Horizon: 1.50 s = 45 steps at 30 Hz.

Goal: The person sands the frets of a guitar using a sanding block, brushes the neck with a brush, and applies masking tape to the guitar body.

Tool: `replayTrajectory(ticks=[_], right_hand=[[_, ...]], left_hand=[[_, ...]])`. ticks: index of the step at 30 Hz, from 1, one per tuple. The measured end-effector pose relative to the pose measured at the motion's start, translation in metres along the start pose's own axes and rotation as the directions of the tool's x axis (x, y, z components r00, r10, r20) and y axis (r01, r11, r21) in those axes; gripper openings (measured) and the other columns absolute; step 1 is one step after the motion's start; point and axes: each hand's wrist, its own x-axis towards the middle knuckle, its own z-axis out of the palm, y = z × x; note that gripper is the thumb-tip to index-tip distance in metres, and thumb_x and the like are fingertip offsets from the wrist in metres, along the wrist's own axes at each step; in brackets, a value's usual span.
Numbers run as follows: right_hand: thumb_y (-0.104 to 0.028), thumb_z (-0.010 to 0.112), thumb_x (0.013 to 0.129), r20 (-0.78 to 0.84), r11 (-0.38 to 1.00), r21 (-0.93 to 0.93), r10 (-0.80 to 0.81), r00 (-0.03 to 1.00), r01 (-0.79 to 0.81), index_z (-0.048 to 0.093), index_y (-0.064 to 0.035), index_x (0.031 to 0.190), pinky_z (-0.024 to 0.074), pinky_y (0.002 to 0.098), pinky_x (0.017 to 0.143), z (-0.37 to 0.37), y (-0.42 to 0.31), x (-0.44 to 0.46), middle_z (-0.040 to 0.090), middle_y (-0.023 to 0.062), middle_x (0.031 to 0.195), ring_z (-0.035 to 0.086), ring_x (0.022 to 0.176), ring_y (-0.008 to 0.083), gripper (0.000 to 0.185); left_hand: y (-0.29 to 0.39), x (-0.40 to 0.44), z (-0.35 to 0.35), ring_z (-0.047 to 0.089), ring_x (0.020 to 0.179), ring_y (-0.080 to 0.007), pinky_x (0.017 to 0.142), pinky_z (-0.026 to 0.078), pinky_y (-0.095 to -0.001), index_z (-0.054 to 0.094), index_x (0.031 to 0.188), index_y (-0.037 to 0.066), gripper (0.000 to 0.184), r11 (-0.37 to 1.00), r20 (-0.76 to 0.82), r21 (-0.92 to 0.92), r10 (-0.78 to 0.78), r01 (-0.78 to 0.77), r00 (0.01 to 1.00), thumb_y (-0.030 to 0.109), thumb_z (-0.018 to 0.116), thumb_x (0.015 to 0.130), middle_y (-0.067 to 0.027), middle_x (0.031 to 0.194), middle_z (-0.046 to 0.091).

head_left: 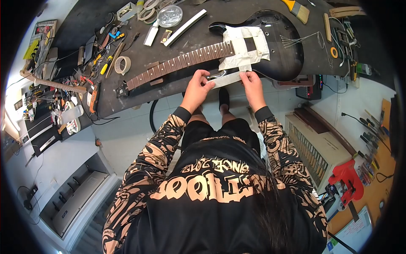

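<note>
A black electric guitar (289,55) lies on the dark workbench, its fretted neck (182,62) pointing left. Pale masking tape (237,61) covers the middle of its body around a dark rectangular opening. Between my hands a strip of tape (227,80) is stretched just off the guitar's near edge. My left hand (198,89) pinches the strip's left end near the body's lower horn. At the other end, my right hand (253,86) pinches the strip with thumb and finger, below the taped area.
A tape roll (122,65), a small bottle (151,35), a white bar (185,28) and a round clear container (170,16) lie beyond the neck. Loose strings (302,40) and a brush (298,11) are at the right. Tools crowd the left bench (111,113).
</note>
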Motion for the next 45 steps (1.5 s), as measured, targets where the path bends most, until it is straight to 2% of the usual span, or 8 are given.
replayTrajectory(ticks=[6, 9, 14, 22, 29, 35, 38, 45], right_hand=[[-0.028, 0.088, 0.099, 0.002, 0.999, -0.024, 0.031, 1.0, -0.031, 0.053, 0.0072, 0.135, 0.0599, 0.0322, 0.087, 0.016, -0.008, -0.004, 0.075, 0.0157, 0.115, 0.073, 0.103, 0.0176, 0.062], [-0.028, 0.088, 0.099, 0.08, 0.991, -0.065, 0.119, 0.99, -0.114, 0.051, 0.0058, 0.138, 0.0614, 0.0321, 0.086, 0.017, -0.038, -0.016, 0.075, 0.0155, 0.12, 0.075, 0.105, 0.0171, 0.063], [-0.028, 0.081, 0.105, 0.149, 0.987, 0.137, 0.065, 0.987, -0.086, 0.056, 0.0023, 0.136, 0.0614, 0.0312, 0.085, 0.018, -0.022, -0.013, 0.075, 0.0108, 0.123, 0.075, 0.105, 0.0155, 0.05], [-0.036, 0.066, 0.116, 0.117, 0.961, 0.265, 0.047, 0.992, -0.076, 0.062, 0.0027, 0.126, 0.0623, 0.0328, 0.083, 0.014, 0.001, -0.004, 0.074, 0.0104, 0.118, 0.074, 0.097, 0.015, 0.041], [-0.04, 0.063, 0.117, 0.073, 0.993, 0.116, 0.029, 0.997, -0.038, 0.071, 0.0042, 0.113, 0.0621, 0.0343, 0.081, 0.001, 0.005, 0.007, 0.076, 0.0094, 0.1, 0.074, 0.093, 0.0157, 0.045], [-0.043, 0.063, 0.116, -0.159, 0.98, 0.196, 0.002, 0.987, 0.03, 0.071, 0.0003, 0.101, 0.0586, 0.0424, 0.075, 0.003, 0.0, 0.0, 0.076, 0.0111, 0.089, 0.075, 0.082, 0.0252, 0.047], [-0.041, 0.061, 0.115, -0.254, 0.84, -0.533, -0.271, 0.928, 0.1, 0.067, -0.0031, 0.093, 0.0562, 0.0506, 0.074, -0.006, -0.039, -0.033, 0.076, 0.0156, 0.088, 0.074, 0.08, 0.0384, 0.044], [-0.041, 0.056, 0.115, -0.025, 0.709, -0.688, -0.236, 0.971, 0.155, 0.072, -0.0055, 0.096, 0.0552, 0.0591, 0.079, 0.017, -0.04, -0.016, 0.078, 0.019, 0.092, 0.073, 0.09, 0.0471, 0.043]], left_hand=[[0.031, -0.001, -0.001, 0.067, 0.105, -0.0296, 0.095, 0.056, -0.0425, 0.065, 0.135, 0.002, 0.056, 0.866, -0.04, 0.495, 0.104, -0.07, 0.994, 0.031, 0.086, 0.093, -0.0133, 0.109, 0.068], [0.038, 0.009, 0.007, 0.066, 0.118, -0.0351, 0.1, 0.055, -0.0461, 0.066, 0.137, 0.002, 0.061, 0.805, 0.025, 0.529, 0.302, -0.269, 0.953, 0.037, 0.088, 0.091, -0.0165, 0.119, 0.069], [0.032, 0.038, 0.017, 0.074, 0.118, -0.0427, 0.103, 0.058, -0.0468, 0.072, 0.133, -0.002, 0.058, 0.948, 0.197, 0.282, 0.091, -0.145, 0.976, 0.036, 0.09, 0.093, -0.0268, 0.126, 0.078], [0.024, 0.047, 0.012, 0.068, 0.103, -0.0191, 0.097, 0.056, -0.0368, 0.058, 0.147, 0.002, 0.055, 0.997, 0.26, 0.072, -0.007, -0.013, 0.965, 0.013, 0.084, 0.1, -0.0106, 0.113, 0.075], [0.045, 0.043, 0.022, 0.075, 0.101, -0.0264, 0.091, 0.06, -0.0396, 0.061, 0.141, 0.0, 0.069, 0.914, 0.116, 0.407, -0.056, 0.004, 0.992, 0.042, 0.09, 0.094, -0.0159, 0.111, 0.077], [0.045, 0.044, 0.024, 0.076, 0.096, -0.0322, 0.089, 0.06, -0.0419, 0.062, 0.14, -0.002, 0.08, 0.919, 0.114, 0.393, -0.031, -0.016, 0.993, 0.053, 0.091, 0.089, -0.0201, 0.105, 0.076], [0.048, 0.042, 0.028, 0.077, 0.098, -0.0342, 0.089, 0.06, -0.0431, 0.061, 0.141, -0.001, 0.081, 0.9, 0.074, 0.437, -0.017, -0.018, 0.997, 0.055, 0.09, 0.09, -0.0215, 0.107, 0.077], [0.053, 0.036, 0.026, 0.078, 0.107, -0.0409, 0.094, 0.06, -0.0476, 0.06, 0.143, 0.001, 0.075, 0.895, 0.083, 0.446, -0.03, -0.01, 0.996, 0.053, 0.086, 0.094, -0.0239, 0.112, 0.079]])
